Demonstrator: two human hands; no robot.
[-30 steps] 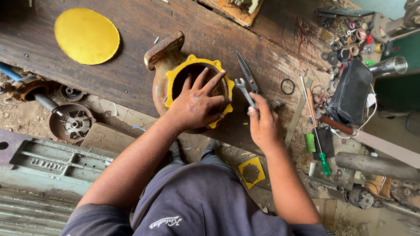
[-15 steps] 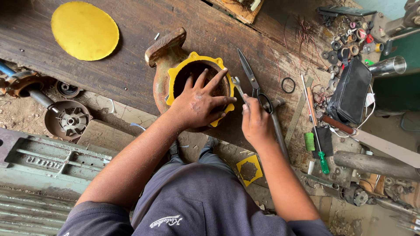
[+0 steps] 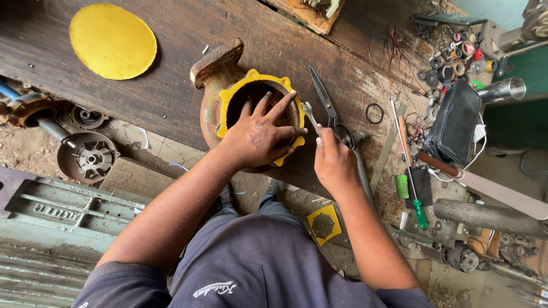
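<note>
Resting on a dark, scarred wooden workbench (image 3: 171,102), a rusty cast-iron pump housing (image 3: 214,74) with a round opening is seen, and a yellow gasket with lobed edges (image 3: 251,77) is laid around its rim. The left hand (image 3: 260,134) is spread wide and pressed flat over the opening, its fingers (image 3: 281,105) reaching across the gasket. The right hand (image 3: 334,162) is closed around a small silver open-ended spanner (image 3: 308,111), whose head is held just beside the gasket's right edge. A pair of dark-handled scissors (image 3: 325,102) is seen lying just beyond that hand. A yellow round disc (image 3: 112,41) is set well apart at the bench's far left. A green-handled screwdriver (image 3: 414,197) and a black pouch (image 3: 454,122) are placed to the right.
</note>
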